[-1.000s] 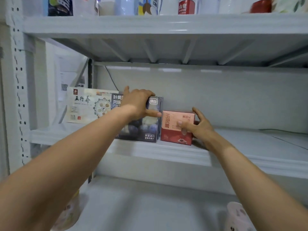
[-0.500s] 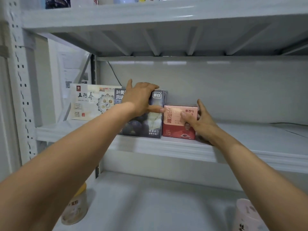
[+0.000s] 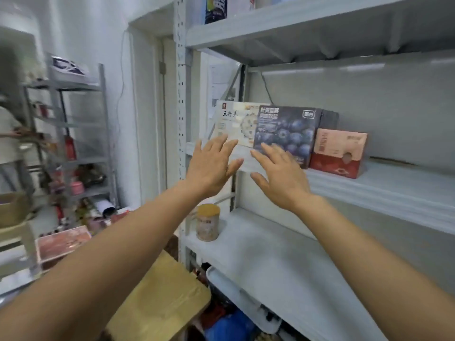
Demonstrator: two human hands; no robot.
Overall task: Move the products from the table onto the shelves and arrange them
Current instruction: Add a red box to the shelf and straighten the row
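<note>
Right of centre in the frame, we see three cardboard cartons upright on the pale metal shelf point(image 3: 394, 185): a flat cream box point(image 3: 234, 124), a glossy dark blueberry box point(image 3: 286, 130) overlapping it, and a squat pink-and-red box point(image 3: 338, 153) just beside. The left hand point(image 3: 211, 166) and right hand point(image 3: 280, 179) hover before them, fingers spread, gripping nothing.

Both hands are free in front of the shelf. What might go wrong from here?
1. The blueberry box stands upright near the front lip of the middle shelf, with the right hand open just before it; a brush might tip it off.
2. The can sits at the front corner of the lower shelf, below the left hand; a lowered arm may knock it.
</note>
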